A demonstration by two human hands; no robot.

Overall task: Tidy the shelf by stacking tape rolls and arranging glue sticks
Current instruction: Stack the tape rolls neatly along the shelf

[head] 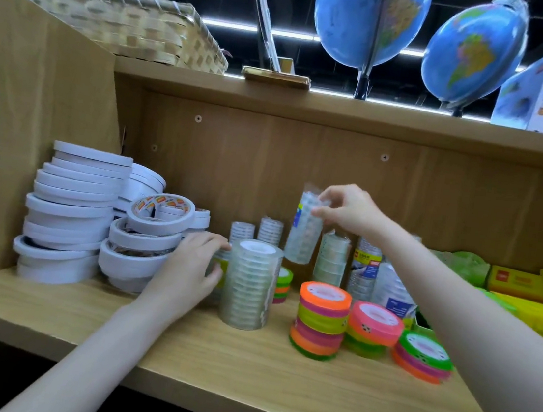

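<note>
Both bare forearms reach in from the near edge over the wooden shelf (242,368). Right hand (349,211) is raised above the shelf, fingers pinched shut on a shrink-wrapped sleeve of clear tape rolls (305,227), held upright with a slight tilt, clear of the board. Directly below and behind that grip stand more wrapped clear-tape sleeves (331,258), upright against the back panel. Below the right grip and toward the camera: three stacks of neon tape rolls (321,319), orange, pink, yellow and green, side by side, the right two leaning. Left hand (189,271) rests low on the shelf, fingers curled around a partly hidden roll stack with a green label; cannot tell how firmly it grips. Just right of the left grip, touching the fingertips, stands a tall clear tape stack (251,284) with a white core on top. Left of the left grip sit piles of white double-sided tape rolls (70,214), uneven, some tilted; one roll with a red-and-yellow printed core (160,212) lies tilted on top of the nearer pile. Far right of the right forearm: yellow boxes (529,284) with red labels, contents cannot be read. Upper shelf above carries a woven basket (124,25) and two globes (370,18).
</note>
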